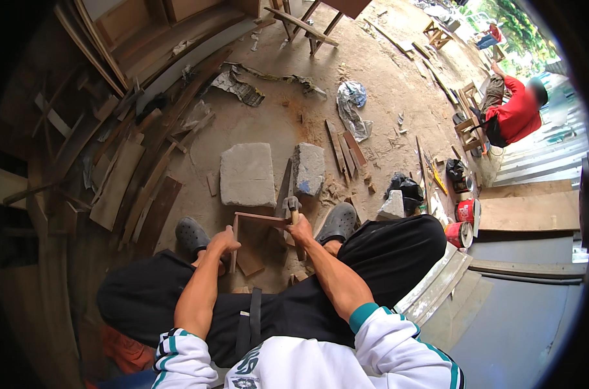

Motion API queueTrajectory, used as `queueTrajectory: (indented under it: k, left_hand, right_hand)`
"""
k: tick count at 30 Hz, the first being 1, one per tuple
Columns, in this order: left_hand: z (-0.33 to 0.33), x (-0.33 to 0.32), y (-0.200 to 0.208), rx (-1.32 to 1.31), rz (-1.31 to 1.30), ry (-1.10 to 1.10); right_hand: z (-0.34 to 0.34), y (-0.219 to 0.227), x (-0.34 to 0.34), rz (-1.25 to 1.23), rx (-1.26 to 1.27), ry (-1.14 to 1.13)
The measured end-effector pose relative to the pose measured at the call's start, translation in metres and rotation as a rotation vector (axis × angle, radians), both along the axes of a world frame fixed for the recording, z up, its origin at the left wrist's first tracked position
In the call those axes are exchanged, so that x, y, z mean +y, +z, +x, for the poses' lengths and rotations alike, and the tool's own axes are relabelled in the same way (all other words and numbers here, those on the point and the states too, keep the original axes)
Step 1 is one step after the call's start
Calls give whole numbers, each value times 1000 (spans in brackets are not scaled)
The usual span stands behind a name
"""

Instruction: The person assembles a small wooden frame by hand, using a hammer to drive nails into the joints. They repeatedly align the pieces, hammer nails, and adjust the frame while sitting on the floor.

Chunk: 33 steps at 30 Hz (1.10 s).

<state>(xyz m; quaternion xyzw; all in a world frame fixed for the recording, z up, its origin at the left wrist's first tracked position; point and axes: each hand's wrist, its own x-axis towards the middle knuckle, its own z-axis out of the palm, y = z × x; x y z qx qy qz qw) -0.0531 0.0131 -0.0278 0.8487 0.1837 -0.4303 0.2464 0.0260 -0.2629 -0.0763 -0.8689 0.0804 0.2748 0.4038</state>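
Note:
Between my knees, low over the ground, is a small corner-shaped wooden frame [259,219] of thin reddish-brown strips. My left hand [224,241] is closed on its left strip, which points down toward me. At the right end of the far strip, my right hand [301,231] is closed around a hammer [293,206], its head pointing away from me. Whether those fingers also grip the strip's end, I cannot tell. Just beyond the frame lies a square concrete block [248,175], with a narrower concrete block [309,169] to its right. A short board [250,262] lies beneath the frame.
Stacked planks and scrap boards [123,181] line the left side. Narrow wood strips [346,150] and crumpled plastic [353,110] lie ahead. At right are a black bag [406,192], red cans [460,235] and a handsaw [438,178]. A person in red [516,110] sits farther off.

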Motion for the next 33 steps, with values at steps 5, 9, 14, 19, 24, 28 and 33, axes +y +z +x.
queueTrajectory:
  k: [5, 9, 14, 19, 24, 28, 33]
  left_hand:
    - [30, 19, 45, -131, -101, 146]
    - [49, 39, 62, -167, -254, 288]
    - [62, 43, 101, -277, -539, 612]
    - [59, 31, 107, -490, -587, 696]
    - [71, 15, 76, -642, -527, 902]
    - [85, 12, 60, -822, -298, 736]
    - [78, 0, 63, -973, -153, 736]
  right_hand:
    - [10, -17, -5, 10, -38, -64]
    - [21, -23, -1, 26, -64, -76]
    - [50, -19, 8, -25, -98, -89]
    - [75, -2, 24, 20, -134, -7]
    - [79, -1, 16, 219, -72, 31]
    - [81, -32, 9, 371, -54, -19]
    - [75, -40, 21, 705, 43, -83]
